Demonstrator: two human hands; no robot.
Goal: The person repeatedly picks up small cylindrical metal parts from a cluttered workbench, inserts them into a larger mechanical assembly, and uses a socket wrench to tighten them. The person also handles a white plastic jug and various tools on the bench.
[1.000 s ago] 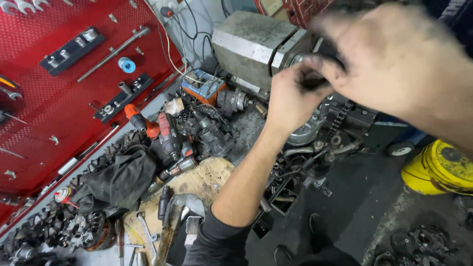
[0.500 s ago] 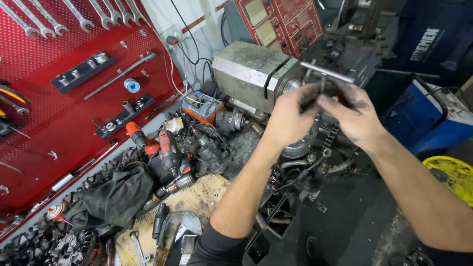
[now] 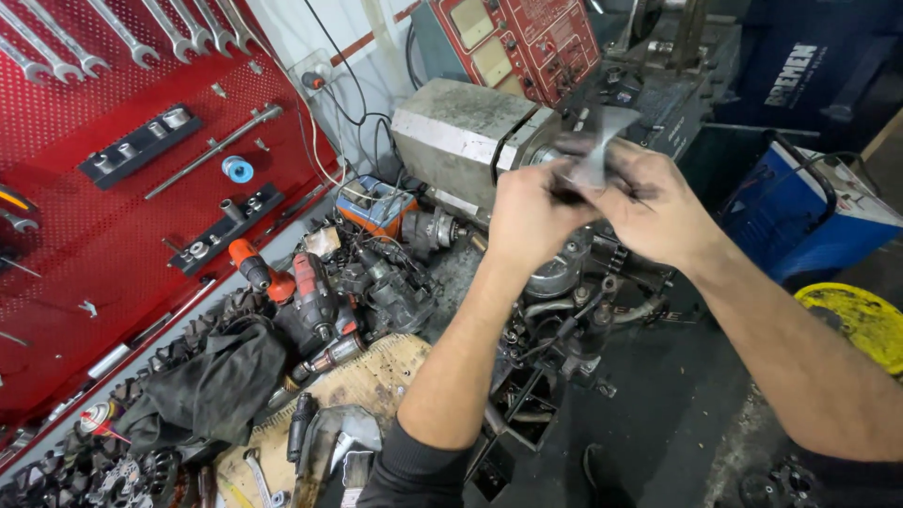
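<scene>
Blurred grey metal piece (image 3: 594, 150) held above greasy dark engine block (image 3: 564, 310), gripped by left hand (image 3: 531, 218) and right hand (image 3: 658, 209), both clenched on it, red pegboard (image 3: 113, 235) at left

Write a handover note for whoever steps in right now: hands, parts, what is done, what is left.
Left hand and right hand: both raised over the greasy engine, together gripping a small grey metal part; it is motion-blurred, so its exact shape cannot be told.
Around: grey machine block behind the hands, power drills and a black rag to the left, wrenches on the red pegboard, yellow lid at right.
Done: part is in hand, clear of the engine.
Left: part not yet set down or fitted anywhere; the engine's top lies open.
</scene>
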